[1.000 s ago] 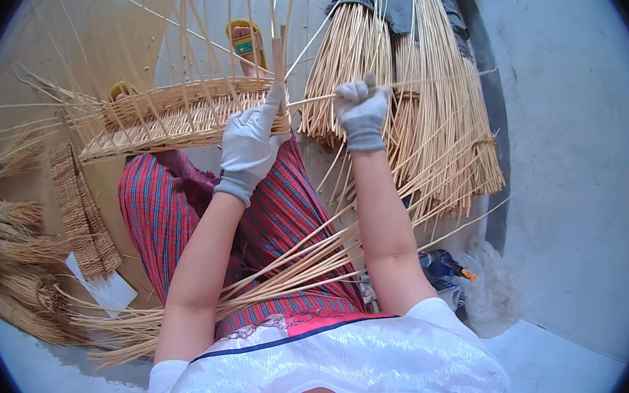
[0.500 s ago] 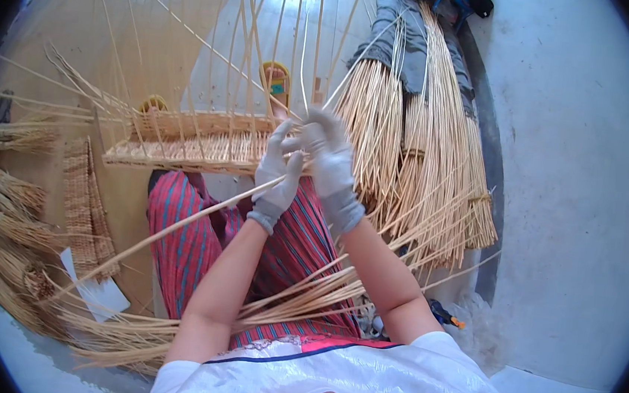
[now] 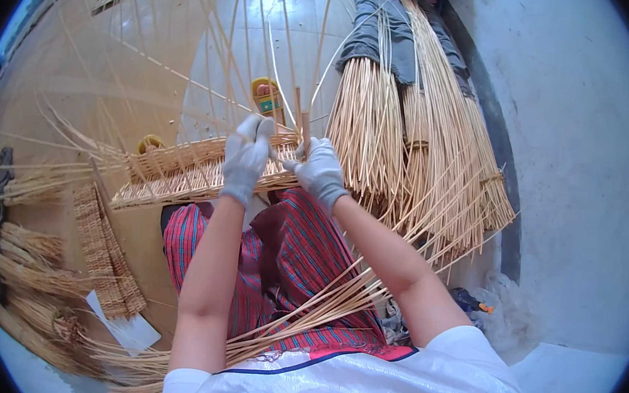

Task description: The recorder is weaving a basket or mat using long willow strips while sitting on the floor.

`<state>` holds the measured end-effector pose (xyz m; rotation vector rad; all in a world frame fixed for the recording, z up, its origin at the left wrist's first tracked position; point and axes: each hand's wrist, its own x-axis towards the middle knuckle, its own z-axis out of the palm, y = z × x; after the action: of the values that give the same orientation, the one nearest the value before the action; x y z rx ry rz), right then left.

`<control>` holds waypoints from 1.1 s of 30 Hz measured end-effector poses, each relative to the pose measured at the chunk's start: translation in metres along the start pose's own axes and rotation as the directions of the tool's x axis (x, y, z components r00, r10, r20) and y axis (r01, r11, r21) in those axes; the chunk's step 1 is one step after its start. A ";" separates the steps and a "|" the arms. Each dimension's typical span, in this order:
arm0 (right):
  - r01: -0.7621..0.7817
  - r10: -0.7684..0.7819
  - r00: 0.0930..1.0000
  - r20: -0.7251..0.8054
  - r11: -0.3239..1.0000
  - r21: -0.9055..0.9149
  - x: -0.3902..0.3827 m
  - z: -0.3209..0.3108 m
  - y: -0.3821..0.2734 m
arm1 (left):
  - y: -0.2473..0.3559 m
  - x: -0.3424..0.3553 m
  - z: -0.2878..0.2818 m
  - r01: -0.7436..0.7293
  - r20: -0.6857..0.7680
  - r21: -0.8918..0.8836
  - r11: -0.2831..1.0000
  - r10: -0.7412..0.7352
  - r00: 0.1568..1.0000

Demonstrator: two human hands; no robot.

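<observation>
A long, narrow wicker basket [image 3: 165,197] rests tilted across my knees, its right end raised. Tall cane stakes [image 3: 248,30] rise from its woven rim. At its right end, my left hand [image 3: 247,159], in a pale work glove, is closed in a pinch around a cane strand [image 3: 279,160] that runs toward the other hand. My right hand [image 3: 320,172], gloved too, grips the basket's right corner beside a short upright stick [image 3: 305,130], thumb toward the left. The fingers partly hide the weave there.
Loose canes [image 3: 320,305] lie across my lap under my arms. Large cane bundles [image 3: 369,126] lie on the right, partly over grey cloth. Left are woven strips [image 3: 104,253], white paper [image 3: 123,326] and smaller bundles [image 3: 35,273]. A yellow sandal [image 3: 266,95] is beyond the basket.
My hands have moved apart, the left one going left. The basket has tilted, its left end lower. The long cane trailing from my left hand toward the lower left no longer shows there.
</observation>
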<state>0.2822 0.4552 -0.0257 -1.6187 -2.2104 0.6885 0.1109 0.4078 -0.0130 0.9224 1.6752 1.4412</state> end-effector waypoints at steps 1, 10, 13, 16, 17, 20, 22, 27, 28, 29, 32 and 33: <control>-0.046 0.049 0.998 -0.038 0.996 0.073 -0.002 0.009 -0.003 | 0.014 0.016 0.008 -0.040 0.044 0.081 0.996 0.036 0.998; -0.086 0.104 0.978 -0.180 0.991 0.107 0.022 0.045 0.030 | 0.054 0.051 0.091 -0.743 0.166 0.331 0.582 0.739 0.653; -0.114 0.138 0.983 -0.119 0.975 0.192 0.031 0.033 0.051 | 0.027 0.019 0.022 -0.613 0.265 0.619 0.491 0.605 0.751; -0.134 0.146 0.989 -0.018 0.947 0.293 0.037 0.024 0.071 | 0.007 0.010 -0.011 -0.659 0.578 0.751 0.035 0.447 0.682; -0.090 0.103 0.994 -0.027 0.949 0.301 0.039 0.022 0.077 | 0.005 0.017 -0.016 -0.680 0.608 0.731 -0.049 0.498 0.618; -0.083 0.081 0.997 0.019 0.950 0.300 0.040 0.018 0.089 | 0.014 0.056 -0.044 -0.645 0.649 0.749 -0.153 0.371 0.665; -0.021 0.027 1.000 -0.010 0.920 0.390 0.038 0.017 0.091 | 0.017 0.075 -0.091 -0.460 0.432 0.887 -0.034 0.413 0.802; -0.042 0.053 0.998 -0.030 0.953 0.299 0.031 0.017 0.083 | -0.022 0.074 -0.209 0.087 -0.088 0.996 -0.009 -0.040 0.995; -0.039 0.058 0.995 -0.080 0.973 0.226 0.032 0.019 0.080 | -0.030 0.075 -0.218 0.143 -0.144 0.990 -0.017 -0.153 0.978; -0.018 0.045 0.991 -0.124 0.977 0.210 0.031 0.020 0.080 | -0.036 0.074 -0.223 0.167 -0.161 0.986 0.005 -0.242 0.957; -0.024 0.050 0.988 -0.148 0.985 0.172 0.030 0.025 0.077 | -0.032 0.077 -0.203 0.127 -0.128 0.991 -0.031 -0.048 0.991; 0.011 0.017 0.986 -0.166 0.986 0.167 0.027 0.026 0.076 | -0.026 0.073 -0.191 0.065 -0.068 0.998 0.021 0.180 0.981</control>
<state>0.3211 0.4941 -0.0898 -1.5371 -1.9771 0.6919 -0.0924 0.3791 -0.0235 1.6019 2.8677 -0.0364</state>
